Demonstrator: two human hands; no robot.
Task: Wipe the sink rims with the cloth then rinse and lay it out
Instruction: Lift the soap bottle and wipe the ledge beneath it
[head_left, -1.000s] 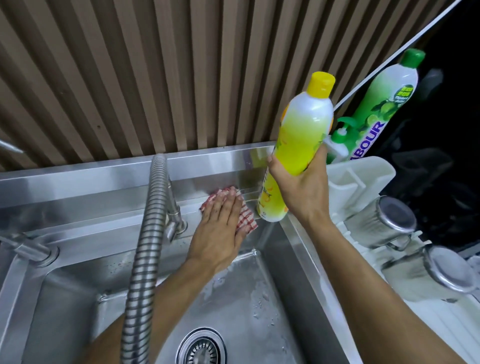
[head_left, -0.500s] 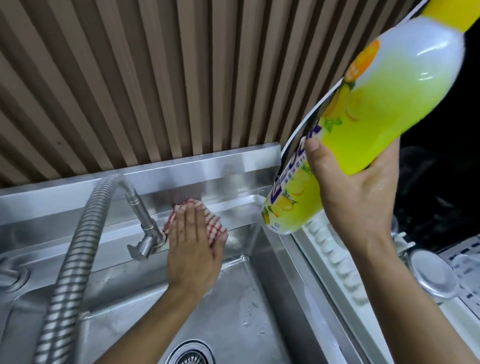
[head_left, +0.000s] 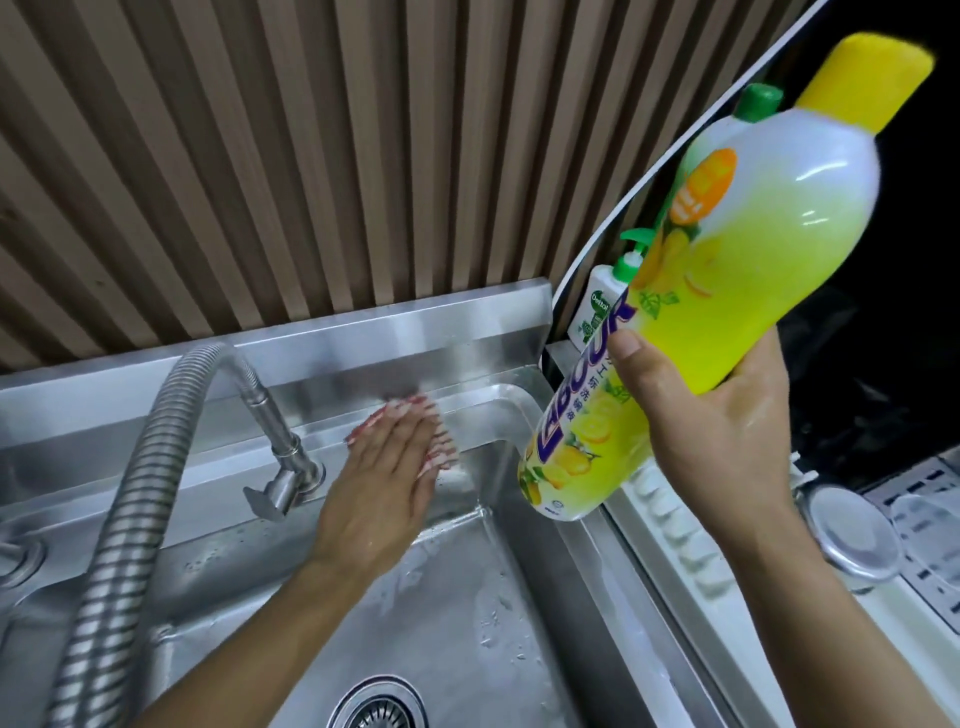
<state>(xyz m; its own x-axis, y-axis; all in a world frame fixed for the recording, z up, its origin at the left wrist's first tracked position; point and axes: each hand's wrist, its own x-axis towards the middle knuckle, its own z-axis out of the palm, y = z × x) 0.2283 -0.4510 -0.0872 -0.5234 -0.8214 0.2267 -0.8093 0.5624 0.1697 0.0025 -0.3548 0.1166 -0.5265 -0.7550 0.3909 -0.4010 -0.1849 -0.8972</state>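
Note:
My left hand (head_left: 387, 467) lies flat on a red-and-white checked cloth (head_left: 441, 454), pressing it onto the back rim (head_left: 467, 400) of the steel sink, just right of the tap. Only the cloth's edges show around my fingers. My right hand (head_left: 717, 431) holds a yellow dish-soap bottle (head_left: 727, 291) tilted in the air above the sink's right rim (head_left: 613, 561), cap pointing up to the right.
A ribbed flexible metal hose (head_left: 130, 509) arcs over the left of the basin to a tap (head_left: 283, 467). The drain (head_left: 376, 706) lies below. A white dish rack (head_left: 670, 525) with steel lids (head_left: 852, 535) stands right. A soap pump bottle (head_left: 597, 306) stands in the corner.
My right hand has lifted the yellow bottle off the sink corner and tilted it up to the right. My left hand slid the cloth along the back rim.

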